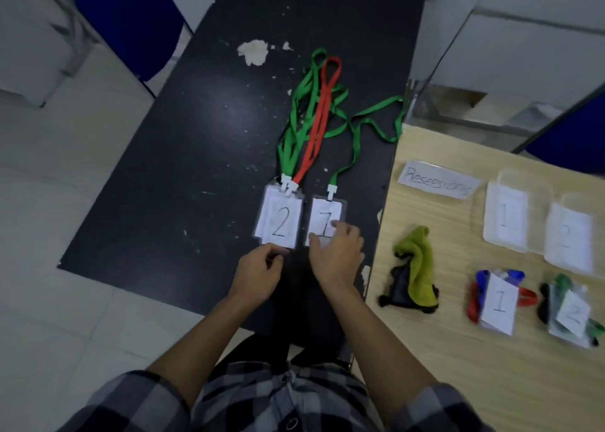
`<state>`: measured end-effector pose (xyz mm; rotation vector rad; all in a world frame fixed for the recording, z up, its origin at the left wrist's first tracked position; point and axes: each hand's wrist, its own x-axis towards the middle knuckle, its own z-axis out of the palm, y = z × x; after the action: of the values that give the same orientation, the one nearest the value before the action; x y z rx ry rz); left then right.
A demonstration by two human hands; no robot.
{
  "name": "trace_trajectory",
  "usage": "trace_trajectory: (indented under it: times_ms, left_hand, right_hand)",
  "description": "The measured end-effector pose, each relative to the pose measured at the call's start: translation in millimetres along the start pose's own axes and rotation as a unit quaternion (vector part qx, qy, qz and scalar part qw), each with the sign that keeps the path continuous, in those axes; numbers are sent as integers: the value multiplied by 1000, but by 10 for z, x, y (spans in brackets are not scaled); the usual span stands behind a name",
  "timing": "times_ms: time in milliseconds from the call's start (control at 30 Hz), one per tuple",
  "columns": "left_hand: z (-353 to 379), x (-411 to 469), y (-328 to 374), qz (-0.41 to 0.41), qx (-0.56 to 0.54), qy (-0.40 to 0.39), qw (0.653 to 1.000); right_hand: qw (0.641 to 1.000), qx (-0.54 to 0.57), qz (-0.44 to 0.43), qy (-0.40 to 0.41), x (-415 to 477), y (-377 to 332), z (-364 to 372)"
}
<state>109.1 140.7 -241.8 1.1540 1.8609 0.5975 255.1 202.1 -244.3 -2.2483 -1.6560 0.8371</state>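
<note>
Left forearm (pixel 203 333) and right forearm (pixel 376 333) enter from the lower centre of the frame, converging toward mid-frame. Left hand (pixel 260 272): fingers curled inward, thumb tip close to forefinger; grip unclear. Right hand (pixel 339 254): palm down, slightly higher in frame, thumb and forefinger spread, fingers (pixel 334 224) extended.

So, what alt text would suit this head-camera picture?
A person's right hand touches a clear plastic badge holder on a green lanyard, lying on a scuffed black table. Their left hand curls at the lower edge of a neighbouring holder marked 2.
</note>
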Motion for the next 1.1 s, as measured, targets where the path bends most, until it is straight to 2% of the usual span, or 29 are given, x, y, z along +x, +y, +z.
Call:
trace_trajectory:
  times_ms: [67,133,233,300,467,600,667,767,867,933,1033,1100]
  left_hand:
    - [-18,64,-22,-1,1,-20,1000]
    - [-11,125,-11,-1,4,-38,999]
    - [21,208,18,11,1,-51,999]
    - [35,238,34,14,-6,-59,998]
    - [25,281,102,14,-28,-57,998]
    - [139,304,214,-30,-77,-58,995]
    - [265,311,330,-66,-130,-87,986]
    - [494,266,547,-104,-228,-134,959]
    - [730,187,704,-89,-221,-127,963]
    - [864,133,772,-89,-204,-119,968]
    - [1019,94,809,-101,-190,-118,969]
    - [1092,78,791,-109,-176,-108,972]
  right_hand:
    - [997,-31,57,30,124,-48,53]
    - [995,-64,74,30,191,-95,103]
    - [993,-50,109,21,264,-178,125]
    - [991,-10,133,11,327,-199,114]
    - [988,136,73,14,315,-133,32]
    - [956,282,73,-13,211,100,-53]
    - [945,315,79,-29,120,248,-165]
    - [948,305,76,-48,-20,518,-342]
    - [954,288,72,-52,-140,778,-533]
    - [965,255,61,1,-177,922,-688]
    - [977,155,29,144,-153,1113,-903]
    - [981,76,47,174,-28,1232,-966]
